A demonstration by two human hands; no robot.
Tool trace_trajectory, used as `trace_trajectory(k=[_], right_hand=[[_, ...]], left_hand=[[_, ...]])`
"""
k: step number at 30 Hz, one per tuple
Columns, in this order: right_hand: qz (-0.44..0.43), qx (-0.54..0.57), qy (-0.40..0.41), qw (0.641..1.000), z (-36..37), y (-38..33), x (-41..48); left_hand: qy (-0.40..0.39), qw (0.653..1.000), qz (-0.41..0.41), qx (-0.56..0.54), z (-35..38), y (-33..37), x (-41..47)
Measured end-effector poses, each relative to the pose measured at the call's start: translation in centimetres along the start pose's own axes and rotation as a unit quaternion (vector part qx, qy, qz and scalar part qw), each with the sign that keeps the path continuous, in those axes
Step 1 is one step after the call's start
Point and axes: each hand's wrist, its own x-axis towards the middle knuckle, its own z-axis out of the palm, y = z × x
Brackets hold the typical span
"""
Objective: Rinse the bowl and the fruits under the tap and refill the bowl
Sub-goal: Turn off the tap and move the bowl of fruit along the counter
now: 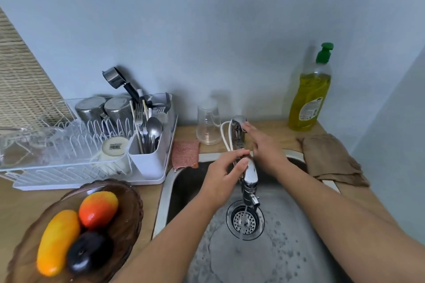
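The brown ribbed glass bowl (pixel 135 204) of fruits (pixel 99 209) sits on the surface left of the steel sink (pixel 287 255). The left hand (pixel 224 171) curls its fingers (pixel 239 153) round the chrome tap spout (pixel 251 173). The right hand (pixel 266 147) presses straight fingers (pixel 249 127) on the lever (pixel 238 120). Opening it hard could splash water out.

Soft, cool, even light, fairly bright. The bottle (pixel 310 92) and cup (pixel 208 126) cast faint, blurred shadows on the wall (pixel 207 18) behind. Small highlights glint on the tap (pixel 250 172). Wide-angle bending stretches the edges, and the rack (pixel 46 145) at left looks smeared.
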Motion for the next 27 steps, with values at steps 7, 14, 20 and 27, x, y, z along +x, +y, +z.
trace_trajectory(k=[7, 14, 20, 27], right_hand=[[0.015, 0.054, 0.068, 0.996, -0.3, 0.4, 0.9], [0.044, 0.093, 0.165, 0.981, 1.0, -0.2, 1.3], [0.027, 0.080, 0.150, 0.985, 1.0, -1.0, 1.7], [0.033, 0.042, 0.104, 0.993, -0.5, -0.4, 1.3]], left_hand=[[0.006, 1.000, -0.006, -0.014, 0.3, 0.0, -0.1], [0.005, 1.000, 0.010, -0.005, 0.3, -0.2, 0.1], [0.002, 1.000, 0.002, -0.015, 0.2, -0.1, 0.3], [-0.045, 0.999, -0.021, 0.021, -0.8, 0.3, 0.1]])
